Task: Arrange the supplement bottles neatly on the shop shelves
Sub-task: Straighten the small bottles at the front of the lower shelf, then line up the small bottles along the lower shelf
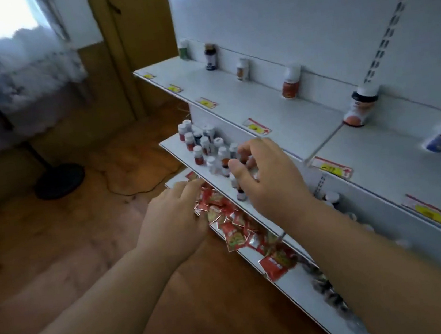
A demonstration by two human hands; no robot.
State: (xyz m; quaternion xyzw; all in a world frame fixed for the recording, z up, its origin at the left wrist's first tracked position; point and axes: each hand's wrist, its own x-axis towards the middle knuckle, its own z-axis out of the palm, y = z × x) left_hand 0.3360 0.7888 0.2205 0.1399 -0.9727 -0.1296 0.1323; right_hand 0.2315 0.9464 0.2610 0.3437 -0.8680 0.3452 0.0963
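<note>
We have our right hand (266, 173) over the middle shelf (181, 155), fingers curled down among the cluster of small bottles (205, 146) there; whether they have actually closed on a bottle we cannot tell, since the hand hides what lies beneath it. Our left hand (176, 214) lies lower and to the left, fingers nearly straight and holding nothing, resting at the front edge of that shelf above the red sachets (233, 229) piled on the bottom shelf (293, 283). The cluster stands upright, caps up, and runs away from the right hand toward the far left end of the shelf, so the right hand is clearly the nearer one and the bottles lie just ahead of its fingertips. On the top shelf (232, 92) a few bottles stand well apart along the back wall: a dark bottle (210, 56), a red-labelled bottle (291, 82) and an orange-based bottle (360, 106). We judge the next move to be a lift straight up along a bottle's long axis, then a carry up and right to that sparse row.
</note>
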